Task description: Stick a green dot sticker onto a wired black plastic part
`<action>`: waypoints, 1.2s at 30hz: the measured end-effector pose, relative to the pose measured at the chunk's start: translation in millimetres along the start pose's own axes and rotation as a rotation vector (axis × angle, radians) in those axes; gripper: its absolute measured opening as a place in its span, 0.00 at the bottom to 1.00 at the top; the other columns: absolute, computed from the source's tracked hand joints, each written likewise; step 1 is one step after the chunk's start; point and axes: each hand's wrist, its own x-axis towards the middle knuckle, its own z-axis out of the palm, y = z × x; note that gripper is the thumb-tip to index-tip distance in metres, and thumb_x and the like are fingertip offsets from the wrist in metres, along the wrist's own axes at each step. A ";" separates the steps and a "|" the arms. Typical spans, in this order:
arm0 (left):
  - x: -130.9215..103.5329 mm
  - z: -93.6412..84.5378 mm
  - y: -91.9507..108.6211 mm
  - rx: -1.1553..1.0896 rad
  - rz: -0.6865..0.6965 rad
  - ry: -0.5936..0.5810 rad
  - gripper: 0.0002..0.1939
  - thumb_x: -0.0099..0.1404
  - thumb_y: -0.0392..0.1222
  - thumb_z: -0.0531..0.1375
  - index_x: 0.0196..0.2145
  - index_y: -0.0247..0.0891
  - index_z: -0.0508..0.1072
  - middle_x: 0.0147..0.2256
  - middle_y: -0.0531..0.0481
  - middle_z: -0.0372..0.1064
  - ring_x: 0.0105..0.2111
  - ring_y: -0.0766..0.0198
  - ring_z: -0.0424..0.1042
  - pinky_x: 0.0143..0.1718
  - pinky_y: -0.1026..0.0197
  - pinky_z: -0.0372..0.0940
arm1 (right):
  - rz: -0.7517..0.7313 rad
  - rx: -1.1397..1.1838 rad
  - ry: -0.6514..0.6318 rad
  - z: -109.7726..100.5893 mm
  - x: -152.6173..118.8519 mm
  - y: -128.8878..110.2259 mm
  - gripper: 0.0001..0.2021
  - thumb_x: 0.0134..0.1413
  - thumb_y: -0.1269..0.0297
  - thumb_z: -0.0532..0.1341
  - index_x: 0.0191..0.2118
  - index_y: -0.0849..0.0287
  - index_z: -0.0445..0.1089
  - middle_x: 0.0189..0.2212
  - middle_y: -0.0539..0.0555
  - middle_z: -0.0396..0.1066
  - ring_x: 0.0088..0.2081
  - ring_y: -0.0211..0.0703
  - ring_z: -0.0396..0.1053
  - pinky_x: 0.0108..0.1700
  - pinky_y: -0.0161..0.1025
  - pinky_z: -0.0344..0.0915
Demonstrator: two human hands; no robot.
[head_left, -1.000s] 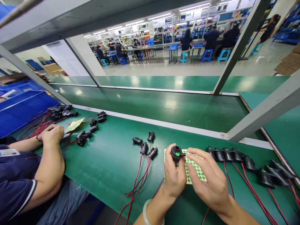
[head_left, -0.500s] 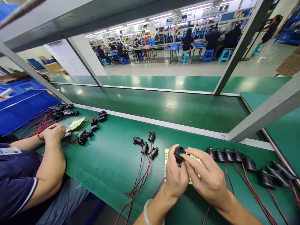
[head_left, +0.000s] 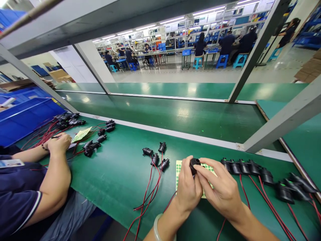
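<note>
Two hands meet over one small black round part [head_left: 194,164], held just above the green bench [head_left: 112,177] near its front edge. The left hand [head_left: 187,190] is closed round the part's body from the left and below, thumb up along its side. The right hand [head_left: 222,192] is partly open, its forefinger and thumb pinched onto the part's top right edge; whether they hold anything else I cannot tell. The part stands roughly upright, its round face tipped up and away from the person, its long axis running from the left palm upward. Beneath the hands lies a sheet of green dot stickers [head_left: 179,169]. Left of it lie four loose black parts [head_left: 155,155] with red and black wires; right of it runs a row of black parts [head_left: 250,166]. Far left, a co-worker's hand [head_left: 59,144] rests on the bench.
</note>
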 end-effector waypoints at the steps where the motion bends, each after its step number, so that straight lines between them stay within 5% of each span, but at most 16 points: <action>1: 0.3 0.2 -0.3 0.001 0.004 -0.003 0.22 0.64 0.31 0.50 0.56 0.33 0.54 0.47 0.35 0.66 0.45 0.54 0.71 0.43 0.53 0.69 | 0.015 0.008 -0.011 -0.1 0.1 0.7 0.14 0.58 0.76 0.56 0.47 0.58 0.71 0.44 0.60 0.70 0.43 0.48 0.70 0.42 0.47 0.70; 10: 9.2 -8.9 2.6 -0.239 -0.236 -0.022 0.16 0.69 0.37 0.50 0.53 0.37 0.58 0.40 0.44 0.68 0.37 0.62 0.71 0.40 0.58 0.68 | 0.175 0.158 -0.028 -3.9 5.3 5.4 0.08 0.61 0.70 0.56 0.42 0.56 0.71 0.43 0.57 0.71 0.44 0.46 0.71 0.44 0.44 0.71; 19: 5.7 -2.8 6.7 -0.303 -0.149 -0.134 0.17 0.67 0.33 0.49 0.54 0.36 0.58 0.46 0.40 0.67 0.45 0.58 0.70 0.46 0.55 0.68 | 0.490 0.455 -0.030 4.9 0.6 11.7 0.06 0.60 0.62 0.59 0.41 0.56 0.68 0.40 0.54 0.72 0.43 0.44 0.72 0.44 0.40 0.72; 36: 6.2 -4.6 7.8 -0.341 -0.175 -0.133 0.17 0.67 0.33 0.48 0.54 0.36 0.58 0.48 0.39 0.65 0.47 0.57 0.69 0.47 0.54 0.66 | 0.438 0.379 -0.156 3.5 0.7 10.6 0.11 0.60 0.66 0.58 0.48 0.53 0.64 0.44 0.52 0.70 0.44 0.43 0.71 0.46 0.41 0.70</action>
